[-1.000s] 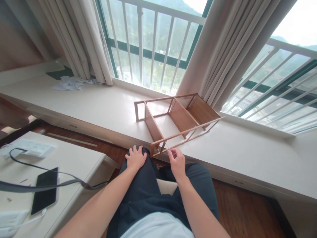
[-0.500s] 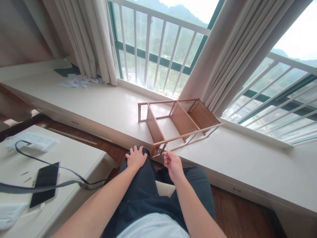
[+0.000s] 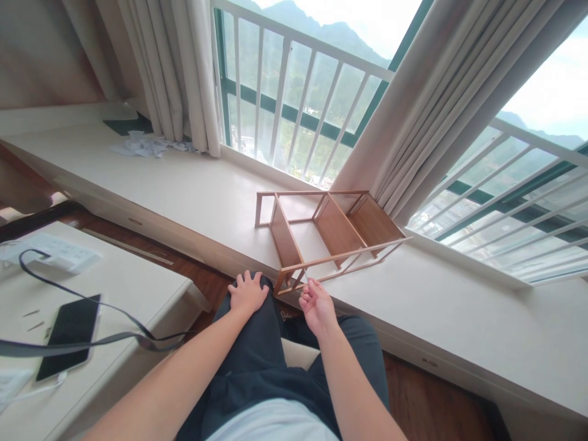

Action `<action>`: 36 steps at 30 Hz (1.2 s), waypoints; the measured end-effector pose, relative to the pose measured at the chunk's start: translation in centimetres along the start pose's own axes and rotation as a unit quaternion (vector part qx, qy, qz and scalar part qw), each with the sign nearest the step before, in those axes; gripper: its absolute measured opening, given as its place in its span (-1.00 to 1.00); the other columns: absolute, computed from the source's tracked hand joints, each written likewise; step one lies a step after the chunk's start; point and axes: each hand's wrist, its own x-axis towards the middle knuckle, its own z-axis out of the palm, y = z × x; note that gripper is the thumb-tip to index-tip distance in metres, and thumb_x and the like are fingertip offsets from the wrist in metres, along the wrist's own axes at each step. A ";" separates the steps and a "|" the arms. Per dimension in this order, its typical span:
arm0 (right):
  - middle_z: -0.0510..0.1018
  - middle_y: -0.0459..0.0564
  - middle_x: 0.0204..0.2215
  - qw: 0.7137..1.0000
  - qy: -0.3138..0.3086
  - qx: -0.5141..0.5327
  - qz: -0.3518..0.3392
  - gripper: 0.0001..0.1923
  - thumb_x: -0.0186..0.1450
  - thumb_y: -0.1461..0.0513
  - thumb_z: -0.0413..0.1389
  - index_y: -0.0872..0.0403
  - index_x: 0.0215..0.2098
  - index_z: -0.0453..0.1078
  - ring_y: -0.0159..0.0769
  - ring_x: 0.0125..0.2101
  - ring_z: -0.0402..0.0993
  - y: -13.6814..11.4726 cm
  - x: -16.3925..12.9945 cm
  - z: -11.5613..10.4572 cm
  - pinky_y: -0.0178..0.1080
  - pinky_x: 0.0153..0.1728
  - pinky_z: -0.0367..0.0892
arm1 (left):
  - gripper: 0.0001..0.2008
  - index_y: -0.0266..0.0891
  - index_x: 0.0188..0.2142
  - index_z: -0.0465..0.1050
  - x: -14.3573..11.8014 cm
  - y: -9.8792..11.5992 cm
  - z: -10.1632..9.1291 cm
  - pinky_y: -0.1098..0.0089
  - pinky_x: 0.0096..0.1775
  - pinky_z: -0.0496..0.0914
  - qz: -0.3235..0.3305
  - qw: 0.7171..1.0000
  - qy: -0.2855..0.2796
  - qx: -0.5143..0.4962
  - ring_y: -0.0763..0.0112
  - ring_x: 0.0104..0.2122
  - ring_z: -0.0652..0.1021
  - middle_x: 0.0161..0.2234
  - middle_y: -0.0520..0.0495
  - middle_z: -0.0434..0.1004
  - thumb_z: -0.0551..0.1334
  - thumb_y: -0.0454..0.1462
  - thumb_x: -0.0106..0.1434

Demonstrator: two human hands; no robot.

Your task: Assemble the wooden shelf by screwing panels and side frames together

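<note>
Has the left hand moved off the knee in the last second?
No. The left hand lies flat on the knee of the dark trousers as before, beside the near corner of the wooden rack; only the camera view shifted.

From my right hand (image 3: pixel 316 306), the wooden rack (image 3: pixel 331 236) blocks the way at 12 o'clock, lying on its side on the window ledge (image 3: pixel 193 190). Its open frame bays leave gaps for fingers. The ledge lies bare at 10 o'clock; curtains (image 3: pixel 427 104) close off 1 o'clock.
</note>
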 end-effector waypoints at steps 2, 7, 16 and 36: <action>0.42 -0.19 -0.56 1.000 -0.010 0.009 -0.013 -0.75 0.13 0.28 0.34 0.04 -0.29 0.37 -0.53 -0.61 0.27 0.0 0.1 0.0 -0.47 -0.58 0.20 | -0.50 -0.07 0.15 0.36 0.0 0.0 0.0 -0.17 -0.02 0.23 0.000 1.000 -0.002 0.000 -0.14 0.10 0.26 0.16 -0.32 0.27 0.04 -0.06 0.26; 0.48 -0.15 -0.52 0.999 -0.014 -0.003 -0.048 -0.75 0.13 0.24 0.35 0.07 -0.24 0.45 -0.50 -0.56 0.37 -0.1 0.0 -0.3 -0.44 -0.52 0.36 | -0.51 -0.06 0.15 0.36 0.1 0.0 0.0 -0.16 -0.04 0.24 -0.003 1.000 -0.007 0.011 -0.14 0.09 0.27 0.15 -0.31 0.28 0.04 -0.06 0.26; 0.62 0.01 -0.21 0.996 -0.027 -0.054 -0.067 -0.57 0.03 0.33 0.28 0.08 -0.09 0.54 -0.35 -0.34 0.53 -0.3 -1.2 -1.1 -0.33 -0.39 0.48 | -0.52 -0.06 0.13 0.38 0.2 -0.1 0.5 -0.14 -0.06 0.24 0.001 1.000 0.011 0.017 -0.13 0.06 0.28 0.13 -0.31 0.29 0.05 -0.06 0.25; 0.58 0.03 -0.26 0.976 0.011 -0.151 -0.154 -0.58 0.10 0.07 0.34 0.11 -0.13 0.58 -0.43 -0.46 0.39 0.3 -0.2 -1.5 -0.39 -0.59 0.34 | -0.51 -0.04 0.15 0.35 0.2 0.0 0.1 -0.13 -0.02 0.22 -0.007 1.000 -0.009 0.006 -0.13 0.09 0.26 0.16 -0.30 0.27 0.04 -0.05 0.27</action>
